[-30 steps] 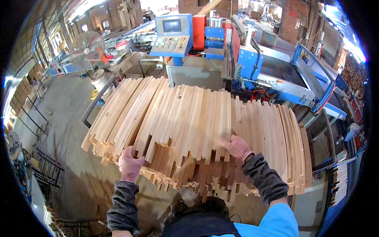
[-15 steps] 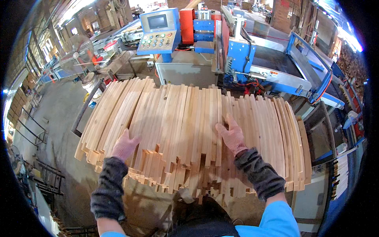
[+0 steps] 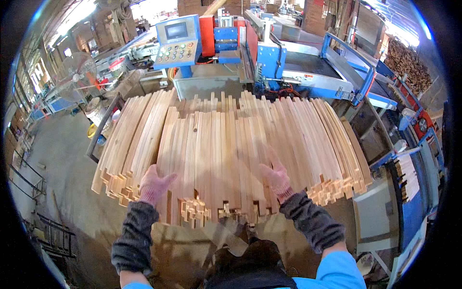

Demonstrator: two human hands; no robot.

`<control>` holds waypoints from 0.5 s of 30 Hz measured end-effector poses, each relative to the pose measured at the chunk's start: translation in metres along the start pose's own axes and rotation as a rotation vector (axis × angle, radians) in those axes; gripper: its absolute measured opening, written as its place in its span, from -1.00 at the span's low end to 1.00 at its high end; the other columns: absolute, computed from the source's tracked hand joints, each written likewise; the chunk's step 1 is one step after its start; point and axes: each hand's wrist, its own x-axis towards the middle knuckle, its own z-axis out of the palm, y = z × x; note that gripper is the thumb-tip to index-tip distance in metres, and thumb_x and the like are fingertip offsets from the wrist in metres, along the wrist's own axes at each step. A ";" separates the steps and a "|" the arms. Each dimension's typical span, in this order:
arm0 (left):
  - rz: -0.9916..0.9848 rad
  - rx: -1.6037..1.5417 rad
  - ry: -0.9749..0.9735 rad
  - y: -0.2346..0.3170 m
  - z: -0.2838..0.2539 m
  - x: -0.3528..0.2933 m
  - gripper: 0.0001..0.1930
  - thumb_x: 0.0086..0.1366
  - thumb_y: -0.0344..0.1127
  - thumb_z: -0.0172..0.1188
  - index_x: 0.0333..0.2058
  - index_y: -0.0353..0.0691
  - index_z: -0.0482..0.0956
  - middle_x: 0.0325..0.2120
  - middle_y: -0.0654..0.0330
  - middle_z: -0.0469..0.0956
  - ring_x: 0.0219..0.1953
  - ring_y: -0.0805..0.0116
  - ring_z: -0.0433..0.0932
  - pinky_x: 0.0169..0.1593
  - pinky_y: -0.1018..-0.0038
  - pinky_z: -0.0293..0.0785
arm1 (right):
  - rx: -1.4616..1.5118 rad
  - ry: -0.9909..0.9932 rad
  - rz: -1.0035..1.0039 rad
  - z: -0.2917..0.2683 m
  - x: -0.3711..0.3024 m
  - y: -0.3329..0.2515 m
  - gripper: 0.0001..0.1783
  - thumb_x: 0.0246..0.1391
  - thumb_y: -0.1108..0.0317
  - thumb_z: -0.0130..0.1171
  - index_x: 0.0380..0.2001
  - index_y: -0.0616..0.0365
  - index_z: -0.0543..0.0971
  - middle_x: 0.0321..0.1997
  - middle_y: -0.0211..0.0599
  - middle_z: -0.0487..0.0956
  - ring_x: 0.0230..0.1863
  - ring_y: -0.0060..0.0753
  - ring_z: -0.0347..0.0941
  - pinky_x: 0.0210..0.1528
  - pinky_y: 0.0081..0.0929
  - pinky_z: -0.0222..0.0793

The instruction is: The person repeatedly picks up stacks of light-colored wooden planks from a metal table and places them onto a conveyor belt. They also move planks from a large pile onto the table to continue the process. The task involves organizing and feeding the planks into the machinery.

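Observation:
A wide layer of pale wooden strips lies side by side before me. My left hand (image 3: 155,185), in a pinkish glove, is at the left edge of the middle batch of wooden strips (image 3: 211,156), thumb on top and fingers down beside it. At the batch's right side, my gloved right hand (image 3: 277,177) presses with its thumb toward the left and its fingers stretched along the wood. The batch is gripped between both hands and juts nearer to me than the left strips (image 3: 132,132) and the right strips (image 3: 315,139). Other strips show beyond its far end.
Beyond the stack stands a blue and red machine with a control panel (image 3: 177,41) and a blue-framed conveyor (image 3: 308,62). A dark metal bar (image 3: 103,127) borders the stack at left, near a white bucket (image 3: 96,111). A large fan (image 3: 77,74) stands farther left.
The middle batch of wooden strips has slid toward me between my hands, baring strips behind its far end. The left and right strips stay back. My view has shifted a little.

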 end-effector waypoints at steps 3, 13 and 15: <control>0.002 -0.183 -0.082 -0.030 -0.014 -0.067 -0.22 0.30 0.02 0.49 0.28 -0.49 0.50 -0.02 -0.08 0.70 0.00 0.14 0.70 0.09 0.28 0.64 | -0.262 0.079 0.055 0.021 -0.077 -0.030 0.12 0.21 0.15 0.47 0.65 0.18 0.06 0.73 0.00 0.06 0.70 -0.03 0.03 0.66 -0.14 0.01; 0.015 -1.119 -0.130 -0.143 0.042 -0.070 -0.51 0.47 -0.32 0.36 0.29 -0.35 0.54 -0.07 0.24 0.72 -0.12 0.48 0.66 0.01 0.56 0.59 | -0.248 0.322 0.331 0.029 -0.152 0.002 0.09 0.23 0.19 0.45 0.60 0.42 0.06 0.54 0.08 0.35 0.52 -0.15 0.30 0.55 -0.30 0.21; 0.097 -1.115 -0.161 -0.146 0.049 -0.061 -0.43 0.47 -0.32 0.37 0.37 -0.30 0.44 -0.01 0.23 0.70 -0.10 0.43 0.67 0.02 0.56 0.59 | -0.075 0.313 0.517 0.029 -0.136 -0.009 0.12 0.18 0.20 0.49 0.57 0.50 0.07 0.48 0.09 0.41 0.43 -0.19 0.41 0.48 -0.33 0.31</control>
